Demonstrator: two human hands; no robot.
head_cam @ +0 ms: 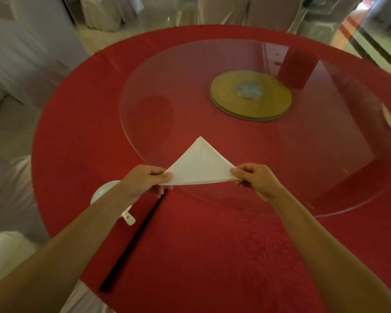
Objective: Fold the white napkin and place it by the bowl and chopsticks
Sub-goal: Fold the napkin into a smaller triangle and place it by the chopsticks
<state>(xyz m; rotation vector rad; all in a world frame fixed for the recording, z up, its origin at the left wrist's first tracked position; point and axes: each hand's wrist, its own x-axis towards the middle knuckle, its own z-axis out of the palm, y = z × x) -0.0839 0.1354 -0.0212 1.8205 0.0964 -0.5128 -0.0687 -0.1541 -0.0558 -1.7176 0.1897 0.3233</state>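
The white napkin (199, 168), folded into a triangle, is held above the red tabletop (190, 245) at its two lower corners. The left corner is pinched by the fingers of the left hand (145, 180), the right corner by the right hand (255, 179). The bowl (104, 193) and the dark chopsticks (133, 242) are seen near the left forearm.

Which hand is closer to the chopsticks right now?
Left. The left hand pinches the napkin corner right above the chopsticks' far tip; the right hand holds the opposite corner, well off to their right.
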